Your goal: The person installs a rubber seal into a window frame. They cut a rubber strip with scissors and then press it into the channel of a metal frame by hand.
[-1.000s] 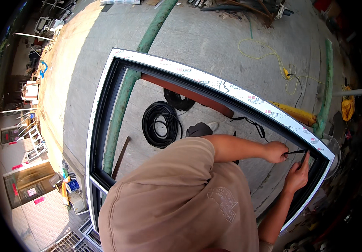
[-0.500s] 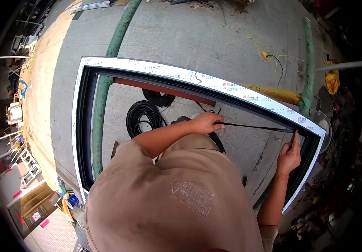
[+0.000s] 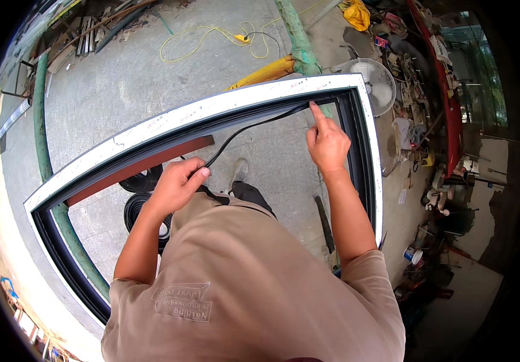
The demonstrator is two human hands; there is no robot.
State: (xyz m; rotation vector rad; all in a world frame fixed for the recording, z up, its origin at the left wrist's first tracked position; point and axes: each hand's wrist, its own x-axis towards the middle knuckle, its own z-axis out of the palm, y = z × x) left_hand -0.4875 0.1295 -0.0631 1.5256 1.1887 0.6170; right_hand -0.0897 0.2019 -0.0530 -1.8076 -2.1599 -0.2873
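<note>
A large window frame [image 3: 169,120], white-filmed on its face and black along the inner edge, surrounds my body. My left hand [image 3: 178,184] is closed on a black rubber strip [image 3: 236,134] near my waist. From there the strip curves up to the frame's far inner edge, close to the far right corner. At that end my right hand [image 3: 328,142] presses its stretched index finger against the strip, the other fingers curled. Whether the strip's end sits in a groove is too small to tell.
Coils of black strip [image 3: 139,211] lie on the floor inside the frame, beside a reddish-brown bar [image 3: 142,166]. Green pipes [image 3: 41,120] and a yellow one [image 3: 263,73] run by the frame. A yellow cord [image 3: 196,58], a fan [image 3: 371,87] and cluttered tools lie beyond.
My view has swung to the right. The strip, pulled straight before, now hangs in a slack curve between my hands. My right index finger remains near the same corner.
</note>
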